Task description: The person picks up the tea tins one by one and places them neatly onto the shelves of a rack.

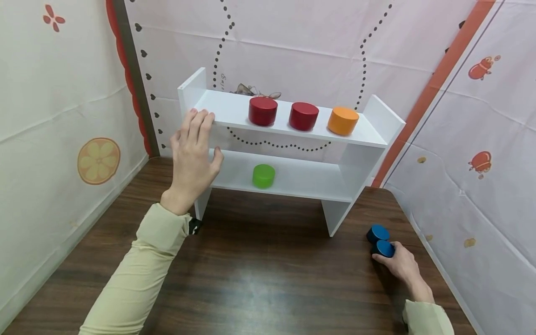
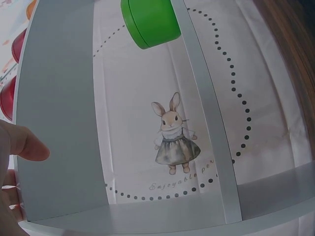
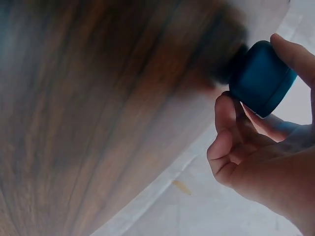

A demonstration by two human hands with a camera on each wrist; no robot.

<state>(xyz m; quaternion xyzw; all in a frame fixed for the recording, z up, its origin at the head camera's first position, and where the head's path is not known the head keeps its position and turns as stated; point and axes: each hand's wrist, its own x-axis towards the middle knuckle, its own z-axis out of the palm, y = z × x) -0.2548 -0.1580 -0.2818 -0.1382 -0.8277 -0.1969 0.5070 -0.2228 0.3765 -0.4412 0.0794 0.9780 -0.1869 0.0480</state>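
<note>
At the right of the table, my right hand (image 1: 402, 265) pinches a small blue cylinder (image 1: 385, 249) between thumb and fingers. A second blue cylinder (image 1: 378, 233) stands right behind it. In the right wrist view the held blue cylinder (image 3: 261, 78) appears tilted in the fingers. My left hand (image 1: 192, 156) is at the left end of the white shelf (image 1: 280, 190), its fingertips at the top board and its thumb spread out to the side. On the top board stand two red cylinders (image 1: 262, 111) and an orange cylinder (image 1: 343, 121). A green cylinder (image 1: 264, 176) sits on the lower board.
The shelf stands towards the back of a dark wooden table (image 1: 251, 279). Patterned cloth walls (image 1: 293, 42) enclose the table at the back and both sides. The shelf's raised side panel (image 1: 385, 118) borders the top board on the right.
</note>
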